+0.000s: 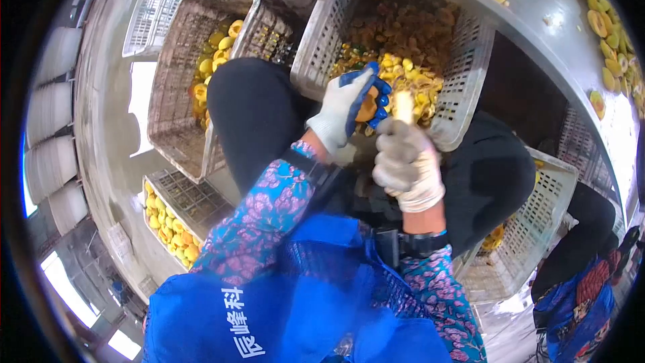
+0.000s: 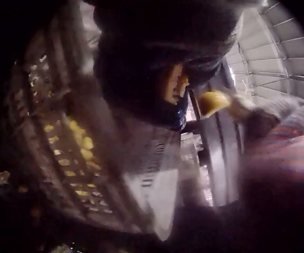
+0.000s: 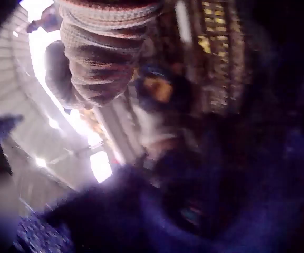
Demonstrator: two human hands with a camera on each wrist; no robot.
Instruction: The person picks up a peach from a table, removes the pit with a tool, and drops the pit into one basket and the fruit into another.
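Observation:
My left hand (image 1: 341,113), in a white glove with a blue-coated palm, grips an orange-yellow peach half (image 1: 366,105) over the near end of a crate (image 1: 459,111). Blue fingers curl round the fruit and partly hide it. Close on its right is my right hand (image 1: 407,165), in a greyish-white glove with curled fingers. A pale yellowish piece (image 1: 403,106) sticks up from these fingers, blurred; I cannot tell its kind. In the left wrist view its yellow rounded end (image 2: 213,101) shows near the peach half. Yellow scraps (image 1: 416,87) and brown scraps (image 1: 410,27) lie in the crate.
Left of my knee stands a brown-stained crate (image 1: 176,74) holding yellow fruit (image 1: 215,54). Another fruit crate (image 1: 191,195) is lower left, and a pale crate (image 1: 521,255) lower right. A metal table (image 1: 557,40) with fruit halves curves overhead. Another person (image 1: 578,282) sits at right.

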